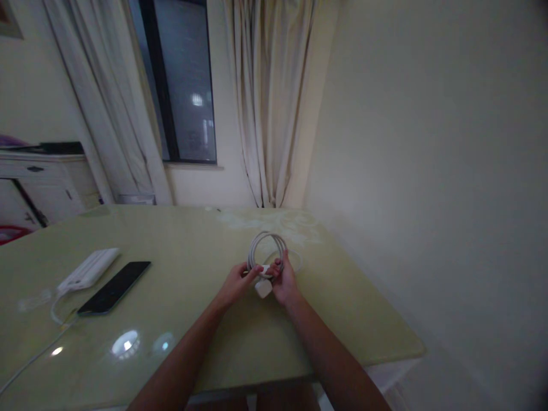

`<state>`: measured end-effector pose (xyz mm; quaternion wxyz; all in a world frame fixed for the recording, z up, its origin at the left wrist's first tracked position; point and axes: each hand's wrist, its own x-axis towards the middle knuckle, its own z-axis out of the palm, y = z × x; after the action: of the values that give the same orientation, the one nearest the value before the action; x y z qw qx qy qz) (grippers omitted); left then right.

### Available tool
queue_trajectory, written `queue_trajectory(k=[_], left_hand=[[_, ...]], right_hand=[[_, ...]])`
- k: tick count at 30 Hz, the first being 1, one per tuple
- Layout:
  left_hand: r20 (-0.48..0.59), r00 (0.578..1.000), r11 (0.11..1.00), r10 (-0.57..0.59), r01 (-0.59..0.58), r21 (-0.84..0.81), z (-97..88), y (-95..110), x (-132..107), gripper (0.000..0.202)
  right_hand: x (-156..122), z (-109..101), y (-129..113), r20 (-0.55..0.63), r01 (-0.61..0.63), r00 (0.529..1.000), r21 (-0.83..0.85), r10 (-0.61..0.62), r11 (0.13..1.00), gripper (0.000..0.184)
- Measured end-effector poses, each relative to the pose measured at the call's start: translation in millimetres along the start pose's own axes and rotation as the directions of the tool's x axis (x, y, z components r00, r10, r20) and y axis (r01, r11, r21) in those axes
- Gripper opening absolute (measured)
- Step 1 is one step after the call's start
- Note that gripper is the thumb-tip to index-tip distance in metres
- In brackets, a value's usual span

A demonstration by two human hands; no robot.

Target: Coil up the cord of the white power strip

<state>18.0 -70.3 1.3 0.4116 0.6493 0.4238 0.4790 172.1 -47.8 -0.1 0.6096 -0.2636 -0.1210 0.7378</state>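
Just above the table, a white charging cable (266, 233) is wound into a round coil between my two hands. My left hand (238, 281) grips the coil's lower left side, thumb across the front. On the lower right, my right hand (284, 281) has its fingers closed round the cable. A small white charger block (264, 287) hangs below the coil between the hands. One loose loop of cable (301, 261) sticks out behind my right hand.
A white power bank (89, 270) and a black phone (115, 287) lie on the left of the pale green table (180, 240), with a white cord (32, 359) running to the near left. A wall (428, 171) borders the table's right side. Curtains (274, 103) hang behind.
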Motion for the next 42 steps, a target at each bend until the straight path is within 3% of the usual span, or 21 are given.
queue_trajectory(k=[6,12,15,18,21,24,26,29,33,36,39,42], left_hand=[[-0.025,0.999,0.999,0.044,-0.044,-0.013,1.3,-1.9,0.1,0.060],[-0.159,0.987,0.989,0.034,-0.056,-0.134,-0.4,8.6,-4.5,0.058],[-0.258,0.966,0.985,0.033,-0.076,-0.157,-5.6,12.3,-6.2,0.056],[-0.290,0.956,0.974,0.037,-0.100,-0.204,-8.1,13.9,-6.8,0.056],[-0.254,0.967,0.935,0.016,-0.105,-0.339,-6.7,14.4,-6.5,0.054],[-0.207,0.977,0.929,0.059,-0.130,-0.345,-6.3,12.7,-5.9,0.053],[-0.192,0.974,0.962,0.120,-0.162,-0.221,-8.0,10.7,-5.8,0.054],[-0.160,0.981,0.988,0.114,-0.129,-0.086,-10.6,9.3,-6.3,0.057],[-0.080,0.996,0.989,0.046,-0.056,-0.139,-8.8,8.0,-6.6,0.062],[-0.128,0.992,0.981,-0.005,-0.020,-0.193,-5.8,-0.2,-4.0,0.068],[-0.142,0.988,0.994,0.064,-0.075,-0.075,-2.9,-15.2,0.2,0.062],[-0.069,0.977,0.979,0.200,-0.195,0.066,0.9,-27.7,1.4,0.056]], right_hand=[[-0.2,1.8,0.8,0.003,-0.013,1.000,-0.036,0.013,0.999,0.048],[2.6,1.5,9.9,-0.011,0.042,0.999,-0.322,-0.048,0.946,0.043],[4.9,-1.0,17.5,0.030,0.087,0.996,-0.537,-0.085,0.839,0.042],[7.0,-5.4,21.9,0.078,0.123,0.992,-0.736,-0.098,0.666,0.043],[7.7,-10.1,22.0,0.117,0.175,0.983,-0.845,-0.145,0.506,0.044],[6.0,-12.4,19.7,0.157,0.196,0.980,-0.868,-0.123,0.455,0.043],[3.8,-12.1,17.8,0.170,0.179,0.984,-0.859,-0.062,0.480,0.043],[0.6,-9.0,15.3,0.170,0.158,0.985,-0.781,-0.038,0.604,0.041],[-1.8,-2.5,10.2,0.102,0.092,0.994,-0.555,-0.042,0.827,0.032],[-2.2,2.3,2.8,0.001,-0.054,0.998,-0.291,0.056,0.955,0.021],[-2.5,5.3,-4.2,-0.059,-0.200,0.979,-0.054,0.197,0.978,0.020],[-3.7,6.1,-5.6,0.011,-0.277,0.961,0.022,0.277,0.961,0.015]])
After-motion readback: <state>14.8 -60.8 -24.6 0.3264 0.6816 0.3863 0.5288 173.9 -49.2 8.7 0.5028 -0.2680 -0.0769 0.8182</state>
